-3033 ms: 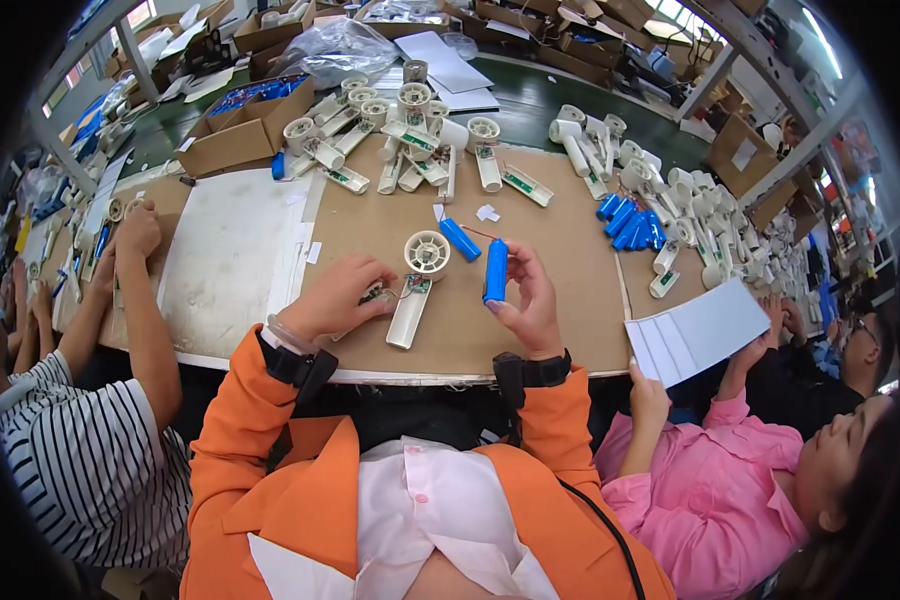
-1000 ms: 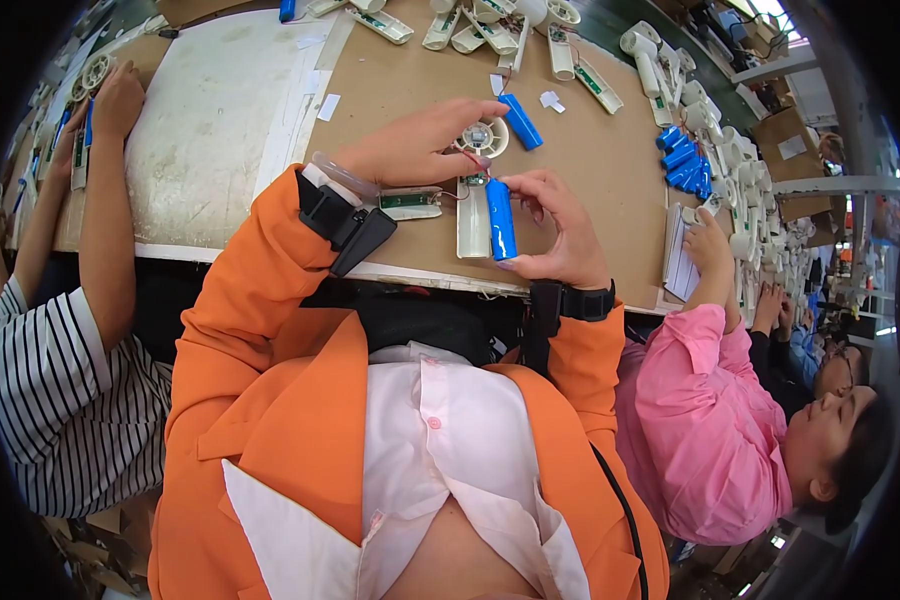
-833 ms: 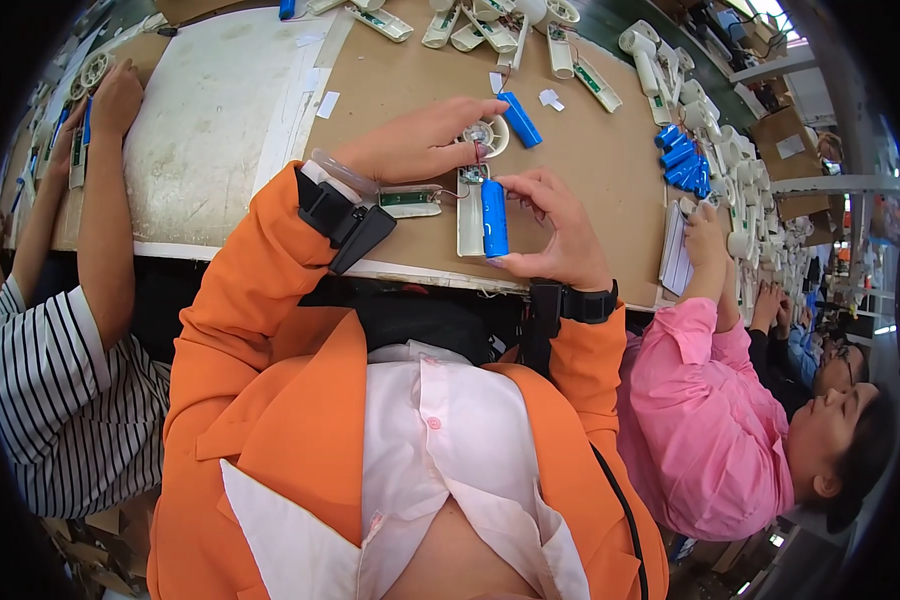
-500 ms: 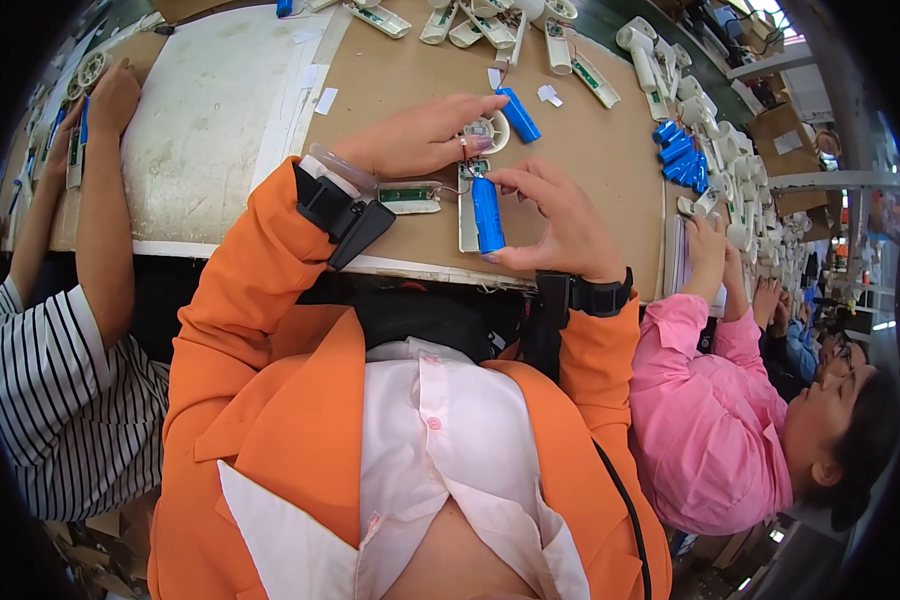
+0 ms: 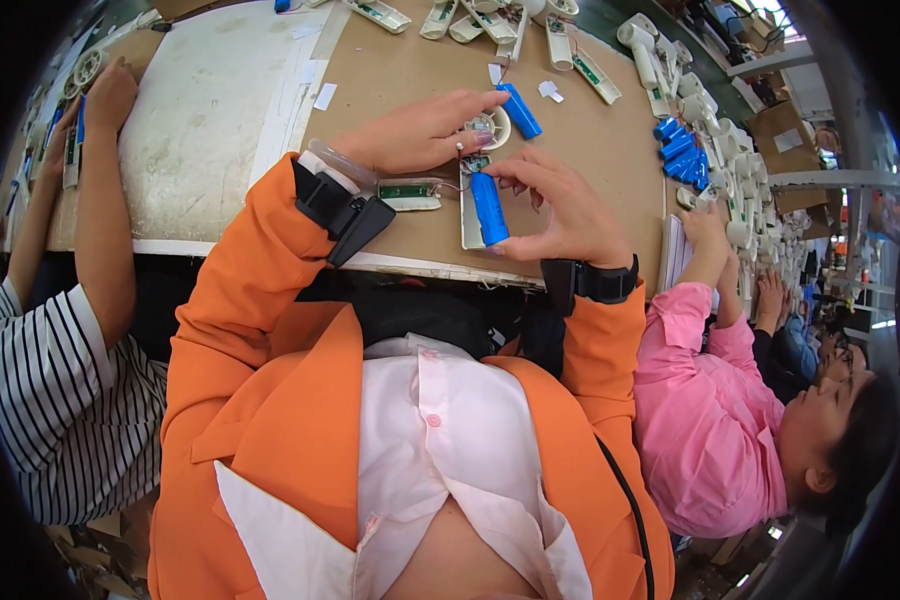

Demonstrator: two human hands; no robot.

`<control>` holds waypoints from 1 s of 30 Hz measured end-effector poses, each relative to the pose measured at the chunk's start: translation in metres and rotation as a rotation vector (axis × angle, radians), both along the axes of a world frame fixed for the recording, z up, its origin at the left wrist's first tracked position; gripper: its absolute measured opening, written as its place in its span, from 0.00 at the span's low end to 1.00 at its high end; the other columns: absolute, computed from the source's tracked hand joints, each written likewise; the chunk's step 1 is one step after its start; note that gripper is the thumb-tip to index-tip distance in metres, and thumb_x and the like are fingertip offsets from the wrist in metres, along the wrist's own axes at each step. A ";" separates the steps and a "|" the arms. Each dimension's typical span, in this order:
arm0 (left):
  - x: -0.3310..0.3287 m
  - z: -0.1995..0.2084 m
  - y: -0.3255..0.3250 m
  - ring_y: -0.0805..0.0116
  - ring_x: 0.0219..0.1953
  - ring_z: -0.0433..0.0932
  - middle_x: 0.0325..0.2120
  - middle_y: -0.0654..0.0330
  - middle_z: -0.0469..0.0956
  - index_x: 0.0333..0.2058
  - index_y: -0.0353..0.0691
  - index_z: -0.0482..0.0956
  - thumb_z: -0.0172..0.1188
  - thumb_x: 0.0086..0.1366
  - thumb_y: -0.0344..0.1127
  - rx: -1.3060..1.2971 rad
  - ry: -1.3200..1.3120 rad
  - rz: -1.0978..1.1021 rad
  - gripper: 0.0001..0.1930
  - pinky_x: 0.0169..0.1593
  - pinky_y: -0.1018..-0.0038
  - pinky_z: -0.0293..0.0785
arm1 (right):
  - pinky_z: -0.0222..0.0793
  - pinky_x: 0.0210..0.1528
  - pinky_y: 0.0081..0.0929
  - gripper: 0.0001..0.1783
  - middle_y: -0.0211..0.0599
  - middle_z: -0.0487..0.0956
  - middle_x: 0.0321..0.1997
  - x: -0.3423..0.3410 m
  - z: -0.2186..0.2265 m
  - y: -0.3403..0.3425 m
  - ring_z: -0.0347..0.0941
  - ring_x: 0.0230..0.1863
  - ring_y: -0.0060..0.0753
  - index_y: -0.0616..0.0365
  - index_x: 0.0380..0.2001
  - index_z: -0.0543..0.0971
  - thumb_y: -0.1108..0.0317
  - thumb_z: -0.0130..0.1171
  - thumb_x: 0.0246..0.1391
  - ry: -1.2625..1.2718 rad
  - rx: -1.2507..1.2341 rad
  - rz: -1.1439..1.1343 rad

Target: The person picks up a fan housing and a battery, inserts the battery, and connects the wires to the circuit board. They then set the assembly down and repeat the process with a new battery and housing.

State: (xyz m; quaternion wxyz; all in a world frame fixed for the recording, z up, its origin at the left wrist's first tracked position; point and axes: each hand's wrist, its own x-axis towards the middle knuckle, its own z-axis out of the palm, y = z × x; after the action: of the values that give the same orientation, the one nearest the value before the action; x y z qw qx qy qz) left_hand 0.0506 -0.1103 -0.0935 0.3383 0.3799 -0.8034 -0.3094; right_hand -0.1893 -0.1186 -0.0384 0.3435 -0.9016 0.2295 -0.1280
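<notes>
My right hand (image 5: 570, 210) pinches a blue cylindrical battery (image 5: 489, 210) between thumb at its near end and fingers at its far end. The battery lies slightly tilted over the open handle of a white plastic housing (image 5: 469, 232). My left hand (image 5: 415, 132) holds the housing's round head (image 5: 498, 126), fingers stretched across it and thumb on the near side. A second blue battery (image 5: 519, 111) lies by the left fingertips. Left of the handle is a white half-shell with a green circuit board (image 5: 408, 196), and thin wires run toward the held battery.
White housings with circuit boards (image 5: 485, 22) lie along the far edge. Blue batteries (image 5: 681, 155) and many white housings (image 5: 740, 190) are piled at the right. Small white paper pieces (image 5: 550, 91) dot the brown board (image 5: 390, 70). Co-workers sit on both sides.
My right hand has shifted slightly, moving the battery's near end a little away from me and to the right, so it tilts more. The left hand stays almost in place.
</notes>
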 end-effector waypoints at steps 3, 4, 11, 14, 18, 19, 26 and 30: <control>0.001 0.000 -0.001 0.54 0.58 0.68 0.57 0.47 0.65 0.68 0.42 0.53 0.47 0.71 0.37 0.021 -0.009 -0.004 0.29 0.62 0.66 0.63 | 0.67 0.41 0.23 0.37 0.34 0.73 0.39 -0.003 -0.002 -0.001 0.71 0.41 0.29 0.58 0.50 0.76 0.61 0.72 0.30 -0.011 0.069 -0.011; 0.003 0.001 0.000 0.55 0.59 0.67 0.58 0.48 0.65 0.68 0.42 0.53 0.49 0.70 0.38 0.074 0.038 -0.030 0.31 0.62 0.66 0.62 | 0.66 0.41 0.22 0.37 0.33 0.73 0.40 -0.004 -0.004 -0.001 0.71 0.41 0.29 0.58 0.50 0.76 0.61 0.72 0.30 -0.005 0.092 -0.023; 0.005 0.009 0.007 0.57 0.63 0.63 0.62 0.50 0.62 0.69 0.42 0.50 0.62 0.57 0.40 0.298 0.099 -0.149 0.44 0.64 0.66 0.60 | 0.67 0.42 0.22 0.38 0.33 0.74 0.42 -0.014 -0.018 -0.001 0.71 0.41 0.27 0.59 0.52 0.75 0.61 0.73 0.31 -0.064 0.214 -0.041; 0.002 0.009 0.008 0.55 0.62 0.63 0.61 0.49 0.63 0.69 0.43 0.50 0.66 0.49 0.38 0.113 0.088 -0.150 0.49 0.64 0.65 0.60 | 0.67 0.43 0.23 0.39 0.32 0.74 0.43 -0.016 -0.021 0.000 0.71 0.41 0.27 0.59 0.52 0.75 0.61 0.73 0.31 -0.107 0.270 -0.044; -0.002 0.012 0.009 0.53 0.59 0.65 0.58 0.48 0.65 0.68 0.43 0.52 0.66 0.47 0.37 -0.062 -0.074 -0.064 0.49 0.63 0.65 0.62 | 0.67 0.43 0.22 0.39 0.32 0.74 0.42 -0.014 -0.020 0.001 0.71 0.41 0.26 0.60 0.52 0.75 0.62 0.73 0.31 -0.118 0.269 -0.064; -0.003 0.012 0.008 0.53 0.59 0.65 0.58 0.48 0.65 0.68 0.43 0.52 0.66 0.47 0.37 -0.061 -0.074 -0.064 0.49 0.63 0.65 0.62 | 0.67 0.43 0.22 0.38 0.32 0.74 0.42 -0.013 -0.018 0.002 0.71 0.41 0.26 0.60 0.51 0.75 0.62 0.73 0.30 -0.092 0.244 -0.067; -0.001 0.003 0.006 0.48 0.57 0.66 0.54 0.48 0.70 0.65 0.41 0.57 0.67 0.48 0.38 -0.017 -0.027 -0.045 0.45 0.61 0.63 0.63 | 0.68 0.41 0.21 0.38 0.32 0.74 0.40 -0.009 -0.008 0.010 0.72 0.40 0.27 0.59 0.50 0.76 0.62 0.74 0.29 -0.021 0.147 -0.073; -0.001 0.006 0.004 0.49 0.57 0.65 0.54 0.49 0.70 0.65 0.41 0.58 0.65 0.49 0.36 -0.011 -0.064 -0.061 0.43 0.61 0.63 0.63 | 0.69 0.39 0.22 0.37 0.34 0.74 0.39 -0.008 -0.009 0.014 0.72 0.39 0.29 0.59 0.49 0.76 0.62 0.73 0.29 -0.008 0.079 -0.094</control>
State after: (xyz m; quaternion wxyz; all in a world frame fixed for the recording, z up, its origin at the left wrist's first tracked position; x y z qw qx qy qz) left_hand 0.0498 -0.1060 -0.0876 0.3050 0.3632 -0.8266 -0.3028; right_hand -0.1971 -0.1046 -0.0470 0.3732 -0.8752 0.2751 -0.1383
